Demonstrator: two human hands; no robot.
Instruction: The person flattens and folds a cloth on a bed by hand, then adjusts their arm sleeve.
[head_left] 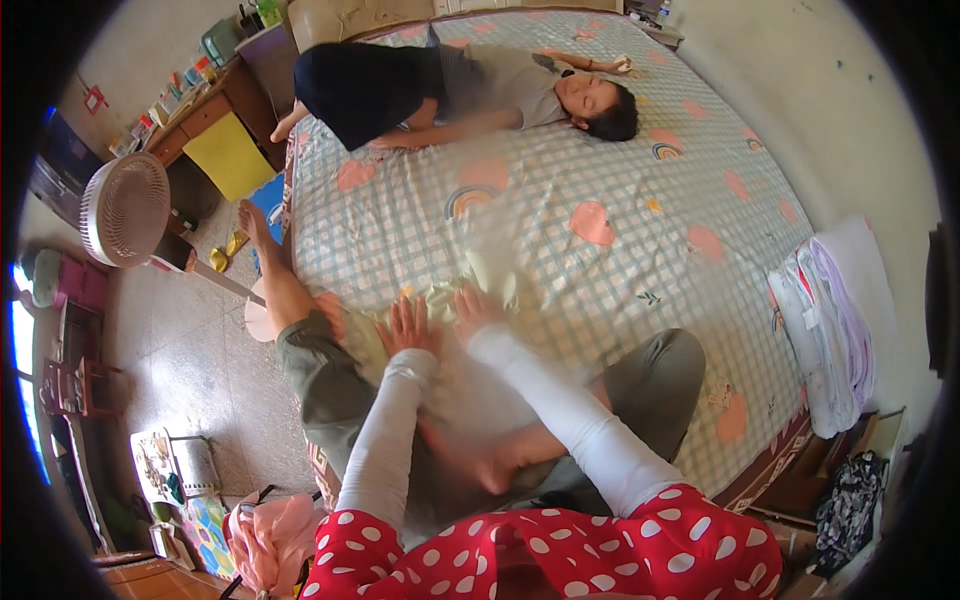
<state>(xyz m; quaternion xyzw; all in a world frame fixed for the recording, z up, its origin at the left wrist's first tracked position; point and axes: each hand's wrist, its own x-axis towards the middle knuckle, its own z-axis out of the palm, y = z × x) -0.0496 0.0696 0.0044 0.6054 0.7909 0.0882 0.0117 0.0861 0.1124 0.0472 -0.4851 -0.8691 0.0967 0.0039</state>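
A pale yellow-green cloth [492, 285] lies rumpled on the bed [540, 250], in front of my crossed legs. My left hand [407, 326] rests palm down at its left part, fingers spread and stretched out. Beside it, my right hand [474, 310] presses flat on the cloth, its fingers pointing away from me and slightly blurred. Neither hand shows anything gripped in it. The bed is covered with a checked sheet printed with hearts and rainbows. White sleeves cover both my forearms. A hazy smear over the middle of the picture softens the cloth's outline.
Another person [480, 95] lies on the far side of the bed. A stack of folded bedding [835, 320] stands at the right edge. A standing fan [128, 210] is left of the bed, near a wooden desk [205, 115]. Pink fabric [270, 540] hangs at the lower left.
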